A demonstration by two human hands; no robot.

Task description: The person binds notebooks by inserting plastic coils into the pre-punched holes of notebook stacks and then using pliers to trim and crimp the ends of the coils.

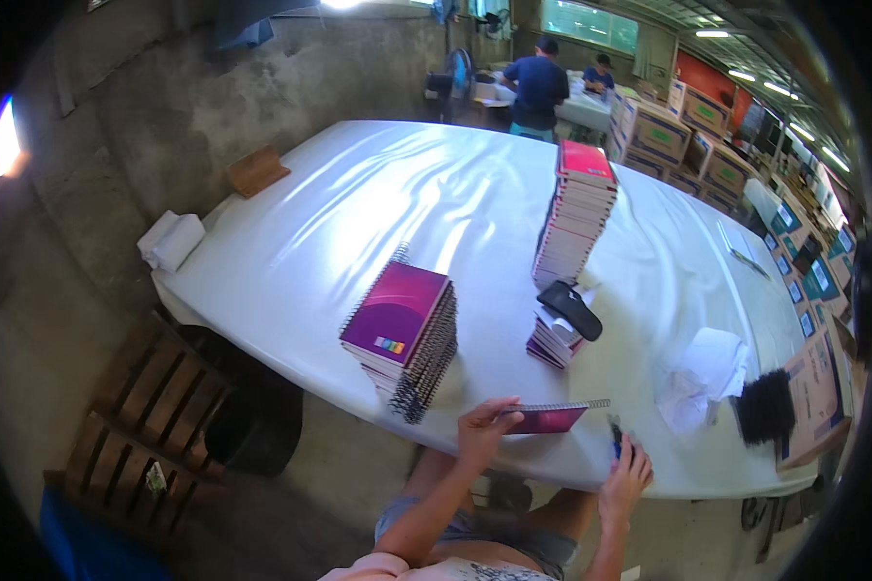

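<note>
Head view shows the left hand point(482, 429) pinching the near left corner of a thin spiral notebook point(550, 417) with a magenta cover, fingers curled over its edge and thumb under, so the hand is grasping the notebook at the table's near edge. The notebook lies almost flat, its long axis running left to right, the wire spine along its far side; from the grip it stretches toward three o'clock. The right hand point(626, 477) sits at about four o'clock from that grip, fingers spread and resting on the table edge point(513, 465), with a small blue object point(615, 438) just at its fingertips; whether it grips that object cannot be told, though the hand looks loose and unclenched. The left hand is clearly the nearer one to the notebook.

At ten o'clock from the grip stands a leaning stack of spiral notebooks point(404, 334), purple glossy cover on top, black wire coils showing down its side. At one o'clock a lower stack point(552, 341) carries a black oblong tool point(570, 308), and farther out at twelve o'clock rises a tall stack point(576, 213) with a red cover. The table wears a smooth white sheet point(397, 194) that shines under the light. At three o'clock lie a crumpled white cloth point(707, 373) and a black bristly brush point(763, 405). Cardboard boxes point(683, 136) and two people point(543, 87) stand well beyond, at the far end.
</note>
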